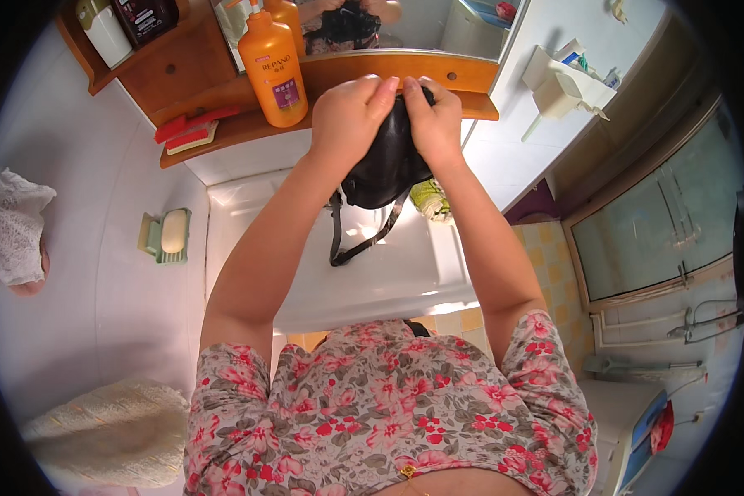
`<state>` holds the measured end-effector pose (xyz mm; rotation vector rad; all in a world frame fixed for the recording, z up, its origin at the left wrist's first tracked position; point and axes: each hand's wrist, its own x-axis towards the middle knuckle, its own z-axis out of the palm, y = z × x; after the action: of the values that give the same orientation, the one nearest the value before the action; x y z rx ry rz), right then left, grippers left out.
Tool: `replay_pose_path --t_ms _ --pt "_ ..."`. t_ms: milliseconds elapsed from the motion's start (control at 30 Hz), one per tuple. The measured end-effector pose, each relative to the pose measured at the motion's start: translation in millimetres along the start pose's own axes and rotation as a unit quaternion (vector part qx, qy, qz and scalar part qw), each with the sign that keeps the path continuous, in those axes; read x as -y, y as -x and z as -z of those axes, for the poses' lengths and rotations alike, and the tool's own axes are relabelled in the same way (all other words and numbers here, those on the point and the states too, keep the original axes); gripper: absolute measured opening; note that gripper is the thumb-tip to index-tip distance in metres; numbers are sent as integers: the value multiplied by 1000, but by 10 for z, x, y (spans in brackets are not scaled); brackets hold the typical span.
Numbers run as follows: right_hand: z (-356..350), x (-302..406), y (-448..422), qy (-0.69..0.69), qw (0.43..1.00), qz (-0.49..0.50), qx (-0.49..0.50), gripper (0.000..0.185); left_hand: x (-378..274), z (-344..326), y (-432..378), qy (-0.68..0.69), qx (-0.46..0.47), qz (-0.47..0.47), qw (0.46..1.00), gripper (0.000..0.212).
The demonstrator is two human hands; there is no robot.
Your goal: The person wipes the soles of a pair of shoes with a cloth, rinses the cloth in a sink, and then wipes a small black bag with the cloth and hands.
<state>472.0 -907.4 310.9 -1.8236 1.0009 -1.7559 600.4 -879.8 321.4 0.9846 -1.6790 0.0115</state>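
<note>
A black bag [387, 164], glossy like leather, hangs raised in front of the mirror and over the white washbasin [372, 291]. Its dark strap [367, 247] dangles in a loop toward the basin. On the bag's left top edge, my left hand [354, 118] grips with the thumb on the near side. Across from it my right hand [435, 118] pinches the right top edge, the two thumbs close together. Whatever is inside the bag is hidden. Behind the bag's lower right, a green and white cloth [432, 201] lies at the basin's back, partly covered by my right forearm.
An orange pump bottle [276, 74] and red brushes [192, 130] stand on the wooden shelf [235, 139] below the mirror [421, 28]. Soap [174, 230] sits in a wall dish at left. A toothbrush holder [555, 93] and a washing machine [620, 421] are at right.
</note>
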Motion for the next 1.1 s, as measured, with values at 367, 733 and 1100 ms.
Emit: replay_pose_path --t_ms 367,733,1100 --pt "134 201 -289 -170 982 -71 -39 30 25 125 305 351 73 237 903 58" --pt "389 -220 33 -275 903 -189 271 87 186 27 231 520 -117 266 803 37" --pt "156 54 20 -175 927 -149 298 55 183 -181 8 386 22 148 910 54"
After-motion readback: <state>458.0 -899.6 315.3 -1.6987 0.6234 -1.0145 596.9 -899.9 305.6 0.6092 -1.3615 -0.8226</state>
